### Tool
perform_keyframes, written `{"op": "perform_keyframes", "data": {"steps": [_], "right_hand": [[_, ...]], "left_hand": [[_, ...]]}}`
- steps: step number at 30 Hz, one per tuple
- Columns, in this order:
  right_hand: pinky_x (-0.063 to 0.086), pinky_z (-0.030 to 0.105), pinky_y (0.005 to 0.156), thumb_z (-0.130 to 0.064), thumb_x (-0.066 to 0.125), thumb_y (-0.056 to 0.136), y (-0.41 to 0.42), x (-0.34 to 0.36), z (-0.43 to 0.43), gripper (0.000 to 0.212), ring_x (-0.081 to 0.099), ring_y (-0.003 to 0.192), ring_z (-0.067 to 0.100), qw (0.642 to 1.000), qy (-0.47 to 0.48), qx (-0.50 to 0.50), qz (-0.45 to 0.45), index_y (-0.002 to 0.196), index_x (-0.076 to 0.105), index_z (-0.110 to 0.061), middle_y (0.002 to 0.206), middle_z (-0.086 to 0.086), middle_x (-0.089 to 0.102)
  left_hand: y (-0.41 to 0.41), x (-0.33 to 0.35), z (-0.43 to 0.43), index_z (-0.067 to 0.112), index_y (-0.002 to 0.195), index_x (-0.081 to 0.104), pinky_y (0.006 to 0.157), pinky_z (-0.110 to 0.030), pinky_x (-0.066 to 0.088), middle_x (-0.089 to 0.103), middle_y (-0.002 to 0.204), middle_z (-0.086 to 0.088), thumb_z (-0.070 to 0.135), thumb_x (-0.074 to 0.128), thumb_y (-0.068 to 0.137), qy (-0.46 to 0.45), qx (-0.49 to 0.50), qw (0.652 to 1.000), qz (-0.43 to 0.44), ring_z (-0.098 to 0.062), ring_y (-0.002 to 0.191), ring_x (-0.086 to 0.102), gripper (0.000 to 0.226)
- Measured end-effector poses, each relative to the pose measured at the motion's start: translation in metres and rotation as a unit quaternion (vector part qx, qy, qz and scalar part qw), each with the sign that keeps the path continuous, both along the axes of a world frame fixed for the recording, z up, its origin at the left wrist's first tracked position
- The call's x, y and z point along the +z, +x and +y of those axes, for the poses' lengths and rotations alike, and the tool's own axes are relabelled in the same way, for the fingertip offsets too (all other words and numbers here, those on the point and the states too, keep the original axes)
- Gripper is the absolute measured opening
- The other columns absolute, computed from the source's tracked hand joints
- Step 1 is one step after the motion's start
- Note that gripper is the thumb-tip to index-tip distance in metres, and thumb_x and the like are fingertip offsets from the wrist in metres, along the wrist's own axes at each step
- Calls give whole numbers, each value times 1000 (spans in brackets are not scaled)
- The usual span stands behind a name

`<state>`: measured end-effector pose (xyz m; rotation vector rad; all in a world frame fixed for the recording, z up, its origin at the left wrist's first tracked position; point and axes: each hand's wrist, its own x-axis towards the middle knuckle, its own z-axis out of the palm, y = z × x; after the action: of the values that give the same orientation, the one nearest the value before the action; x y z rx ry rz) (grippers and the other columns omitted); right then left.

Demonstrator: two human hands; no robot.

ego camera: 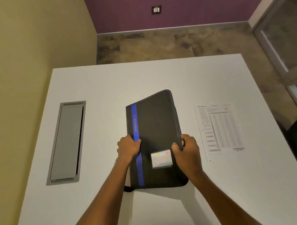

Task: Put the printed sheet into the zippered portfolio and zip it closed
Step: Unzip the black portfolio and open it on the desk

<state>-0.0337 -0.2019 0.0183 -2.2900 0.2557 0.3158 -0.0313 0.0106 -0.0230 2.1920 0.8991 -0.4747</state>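
My left hand (129,147) and right hand (185,149) clutch the black, blue-striped fabric portfolio (156,124); swinging it could sweep the white printed sheet (219,130) away.

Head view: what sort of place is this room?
Probably an office or study room: a white desk with a grey cable hatch set into it, a printed sheet beside a zippered portfolio, and a wall socket.

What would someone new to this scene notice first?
The black portfolio with a blue stripe, mid-table, gripped at its side edges by the left hand and right hand. The printed sheet lies flat to its right; a grey recessed hatch sits in the white table at left.
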Motion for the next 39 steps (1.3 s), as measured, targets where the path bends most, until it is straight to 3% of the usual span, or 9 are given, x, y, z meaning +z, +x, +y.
{"op": "perform_keyframes", "data": {"steps": [5, 9, 13, 17, 21, 24, 29, 34, 39], "right_hand": [[55, 23, 82, -10, 71, 92, -22, 43, 30, 29, 60, 93, 14, 990, 109, 6, -93, 120, 66, -15, 112, -5, 59], [51, 18, 76, -14, 65, 94, -34, 66, 51, 30, 59, 92, 10, 985, 148, 68, -48, 123, 62, -19, 110, -3, 57], [54, 21, 82, -6, 60, 97, -44, 78, 61, 19, 64, 97, 14, 966, 221, 122, -55, 111, 63, -18, 106, 0, 64], [53, 19, 97, -20, 52, 101, -45, 67, 48, 31, 65, 116, 4, 954, 268, 130, -34, 129, 63, -24, 122, -14, 69], [47, 31, 112, -22, 59, 100, -44, 13, 15, 41, 56, 132, 10, 986, 103, 126, -18, 140, 55, -26, 143, -11, 58], [31, 38, 126, -27, 53, 102, -42, -36, -15, 60, 30, 155, 18, 975, -42, 209, 56, 159, 34, -17, 167, 1, 32], [44, 33, 116, -42, 58, 100, -44, -82, -44, 74, 27, 156, 24, 922, -213, 317, 67, 163, 22, -25, 172, 10, 16], [51, 34, 104, -36, 62, 96, -46, -86, -46, 75, 29, 154, 19, 892, -291, 343, 47, 160, 25, -28, 168, 6, 23], [41, 36, 114, -31, 60, 98, -45, -85, -43, 75, 23, 156, 21, 888, -302, 343, 52, 162, 21, -26, 168, 5, 21]], "left_hand": [[1, 75, -10, 24, 154, 47, 117, -43, 43, 48, 159, -3, 64, 54, 98, -101, 39, 987, -119, -26, 144, 49, 70], [-4, 121, -28, 36, 157, 39, 111, -51, 49, 42, 162, 4, 77, 55, 88, -179, 20, 972, -152, -22, 144, 47, 82], [-8, 134, -32, 29, 155, 43, 105, -46, 54, 56, 149, 2, 52, 66, 95, -134, -20, 978, -158, -22, 127, 61, 68], [-15, 132, -20, 28, 141, 56, 83, -46, 65, 64, 129, 1, 27, 68, 98, -102, 30, 976, -192, -19, 102, 68, 45], [-27, 129, -6, 28, 134, 61, 52, -24, 61, 65, 116, 9, 24, 67, 99, -106, 54, 967, -227, -5, 85, 67, 36], [-37, 130, 11, 26, 129, 66, 52, -25, 61, 67, 107, 15, 21, 67, 99, -128, 72, 959, -244, -9, 78, 71, 31], [-57, 125, 58, 32, 129, 69, 67, -36, 66, 71, 106, 11, 21, 66, 101, -86, 90, 961, -248, -12, 83, 74, 30], [-81, 108, 113, 37, 128, 71, 57, -15, 54, 69, 95, 20, 27, 69, 100, 21, 129, 962, -238, -7, 81, 69, 30], [-100, 79, 158, 30, 110, 72, 80, -48, 60, 73, 84, -4, 14, 76, 93, 57, 200, 948, -242, -27, 76, 70, 23]]}}
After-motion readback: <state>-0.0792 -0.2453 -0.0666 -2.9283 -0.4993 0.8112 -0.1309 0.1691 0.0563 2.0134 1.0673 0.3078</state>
